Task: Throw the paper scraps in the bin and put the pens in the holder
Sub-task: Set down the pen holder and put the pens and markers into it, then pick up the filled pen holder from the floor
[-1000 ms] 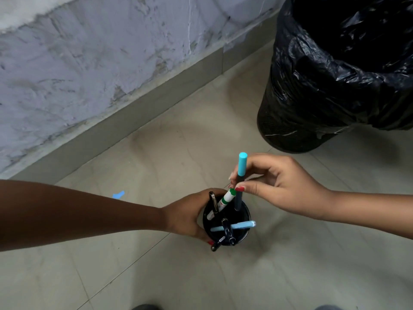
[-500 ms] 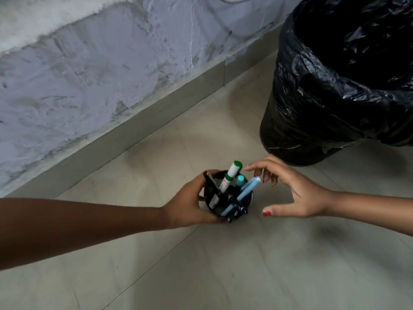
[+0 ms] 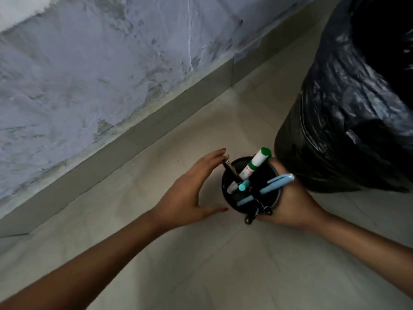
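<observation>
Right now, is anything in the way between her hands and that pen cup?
Nothing visible. The right hand is already wrapped around the far side of the black holder, and the left hand is open beside it with only bare floor in the gap. The pens sit inside.

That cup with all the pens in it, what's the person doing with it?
A person is crouched over a tiled floor with a black pen holder between both hands. The right hand cups it from the bin side; the left hand is open beside it, hardly touching. Inside are a green-capped marker, a light blue pen and some dark pens. A bin lined with a black bag stands just behind. The pens look put away, and no paper scraps show on the floor.
</observation>
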The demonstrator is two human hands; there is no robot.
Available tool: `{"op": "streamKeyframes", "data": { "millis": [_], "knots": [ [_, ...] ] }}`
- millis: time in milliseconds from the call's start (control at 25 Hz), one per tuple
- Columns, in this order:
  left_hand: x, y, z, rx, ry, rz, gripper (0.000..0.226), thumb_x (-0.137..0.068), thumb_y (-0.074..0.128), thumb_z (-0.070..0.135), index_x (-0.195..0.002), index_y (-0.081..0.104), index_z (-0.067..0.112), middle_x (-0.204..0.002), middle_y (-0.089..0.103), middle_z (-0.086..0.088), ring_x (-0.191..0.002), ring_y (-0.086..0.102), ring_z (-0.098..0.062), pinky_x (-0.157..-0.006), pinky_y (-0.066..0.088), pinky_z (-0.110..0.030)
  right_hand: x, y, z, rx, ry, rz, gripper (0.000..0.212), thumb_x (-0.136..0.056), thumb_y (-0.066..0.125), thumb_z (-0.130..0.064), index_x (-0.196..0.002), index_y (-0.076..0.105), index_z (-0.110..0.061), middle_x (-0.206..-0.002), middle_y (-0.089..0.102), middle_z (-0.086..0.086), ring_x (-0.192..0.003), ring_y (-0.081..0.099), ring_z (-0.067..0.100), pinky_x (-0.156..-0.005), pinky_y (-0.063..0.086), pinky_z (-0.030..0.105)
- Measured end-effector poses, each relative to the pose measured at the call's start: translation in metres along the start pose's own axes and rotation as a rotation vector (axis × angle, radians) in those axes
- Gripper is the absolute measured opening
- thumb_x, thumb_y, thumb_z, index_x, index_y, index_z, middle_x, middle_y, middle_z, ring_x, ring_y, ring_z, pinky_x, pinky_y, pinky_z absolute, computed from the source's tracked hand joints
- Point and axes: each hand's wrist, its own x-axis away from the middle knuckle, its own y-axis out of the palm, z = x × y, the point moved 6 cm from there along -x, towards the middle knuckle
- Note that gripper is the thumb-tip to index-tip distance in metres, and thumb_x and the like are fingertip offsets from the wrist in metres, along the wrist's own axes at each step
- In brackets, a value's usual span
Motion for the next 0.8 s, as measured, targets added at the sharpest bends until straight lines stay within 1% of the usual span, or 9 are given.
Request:
{"op": "streamKeyframes", "data": {
  "millis": [80, 160, 240, 280, 360, 560, 680, 760, 800],
  "knots": [
    [-0.006, -0.013, -0.01, -0.098, -0.028, -0.038, 0.067, -0.078, 0.061, 0.038, -0.136, 0.032, 0.02, -0.146, 0.036, 0.001, -0.133, 0.034, -0.009, -0.109, 0.034, -0.031, -0.004, 0.0, -0.007, -0.072, -0.047, 0.017, 0.073, -0.056, 0.085, -0.007, -0.108, 0.046, -0.042, -0.097, 0.062, -0.04, -0.09, 0.059, -0.017, -0.075, 0.045, 0.0],
    [-0.011, -0.031, -0.007, -0.123, -0.095, 0.024, 0.051, -0.082, 0.056, 0.03, -0.129, 0.043, 0.016, -0.142, 0.042, -0.005, -0.13, 0.039, -0.016, -0.107, 0.037, -0.037, -0.008, -0.003, -0.024, -0.037, -0.092, 0.076, 0.081, -0.043, 0.089, -0.021, -0.108, 0.047, -0.043, -0.097, 0.061, -0.042, -0.09, 0.058, -0.018, -0.073, 0.045, 0.0],
    [-0.017, -0.051, 0.003, -0.134, -0.174, 0.14, 0.042, -0.083, 0.059, 0.015, -0.124, 0.049, 0.014, -0.139, 0.045, -0.01, -0.127, 0.041, -0.02, -0.105, 0.034, -0.032, -0.014, -0.009, -0.044, -0.023, -0.111, 0.164, 0.082, -0.036, 0.088, -0.021, -0.108, 0.049, -0.022, -0.095, 0.067, -0.028, -0.091, 0.063, -0.008, -0.075, 0.051, 0.01],
    [-0.017, -0.06, 0.009, -0.15, -0.21, 0.183, 0.043, -0.083, 0.06, 0.01, -0.124, 0.049, 0.013, -0.138, 0.044, -0.011, -0.127, 0.04, -0.021, -0.103, 0.032, -0.028, -0.018, -0.008, -0.053, -0.06, -0.099, 0.206, 0.08, -0.039, 0.087, -0.022, -0.109, 0.048, -0.014, -0.098, 0.067, -0.023, -0.095, 0.063, -0.004, -0.079, 0.051, 0.014],
    [-0.018, -0.072, 0.022, -0.159, -0.242, 0.217, 0.046, -0.083, 0.062, 0.008, -0.126, 0.046, 0.011, -0.139, 0.044, -0.011, -0.127, 0.04, -0.021, -0.101, 0.027, -0.022, -0.021, -0.004, -0.064, -0.127, -0.065, 0.298, 0.071, -0.048, 0.082, -0.019, -0.109, 0.047, -0.015, -0.101, 0.065, -0.022, -0.1, 0.062, -0.002, -0.085, 0.048, 0.015],
    [0.008, -0.105, 0.068, -0.151, -0.286, 0.284, 0.047, -0.085, 0.06, 0.007, -0.129, 0.042, 0.012, -0.137, 0.047, -0.006, -0.125, 0.041, -0.017, -0.099, 0.027, -0.02, 0.008, -0.003, -0.113, -0.154, -0.027, 0.377, 0.072, -0.047, 0.082, 0.003, -0.108, 0.045, -0.011, -0.099, 0.061, -0.037, -0.097, 0.057, -0.015, -0.082, 0.043, 0.002],
    [0.033, -0.14, 0.129, -0.102, -0.296, 0.354, 0.046, -0.084, 0.059, 0.004, -0.126, 0.045, 0.015, -0.131, 0.053, -0.004, -0.118, 0.05, -0.017, -0.096, 0.034, -0.017, 0.038, -0.015, -0.171, -0.182, 0.049, 0.346, 0.078, -0.045, 0.084, -0.002, -0.113, 0.045, -0.002, -0.099, 0.066, -0.021, -0.099, 0.062, -0.002, -0.085, 0.049, 0.013],
    [0.043, -0.172, 0.179, -0.077, -0.282, 0.37, 0.047, -0.082, 0.058, 0.005, -0.126, 0.046, 0.015, -0.131, 0.054, -0.003, -0.117, 0.051, -0.016, -0.095, 0.033, -0.013, 0.057, -0.023, -0.235, -0.166, 0.072, 0.324, 0.078, -0.045, 0.083, -0.006, -0.114, 0.05, -0.018, -0.101, 0.066, -0.024, -0.1, 0.061, -0.004, -0.086, 0.048, 0.012],
    [0.045, -0.193, 0.208, -0.082, -0.276, 0.364, 0.047, -0.08, 0.056, 0.007, -0.126, 0.046, 0.014, -0.133, 0.052, -0.004, -0.12, 0.048, -0.016, -0.097, 0.031, -0.013, 0.066, -0.028, -0.277, -0.121, 0.095, 0.315, 0.08, -0.046, 0.082, -0.007, -0.112, 0.05, -0.038, -0.1, 0.063, -0.035, -0.097, 0.059, -0.014, -0.082, 0.045, 0.004]
  ]
}}
